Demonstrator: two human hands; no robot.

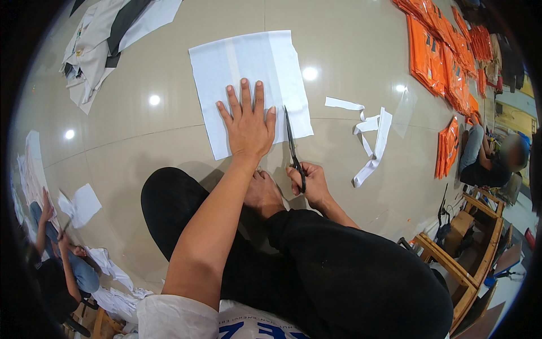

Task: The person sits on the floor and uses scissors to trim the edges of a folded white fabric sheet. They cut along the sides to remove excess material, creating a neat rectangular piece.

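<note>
A white piece of fabric (254, 62) lies flat on the tiled floor in front of me, its right part a brighter strip. My left hand (247, 124) presses flat on it with the fingers spread. My right hand (310, 182) grips black-handled scissors (292, 138) near the fabric's lower right side. The blades point away from me, and their tips lie over the fabric close to the brighter strip. My bare foot (262, 192) rests between my hands, just below the fabric's near edge.
Cut white strips (375, 144) lie to the right. Orange garments in clear bags (426, 53) are stacked at the far right, near a seated person (488, 161). A wooden frame (451, 263) stands lower right. Light and dark fabric (96, 51) lies far left; another person (59, 265) handles white cloth lower left.
</note>
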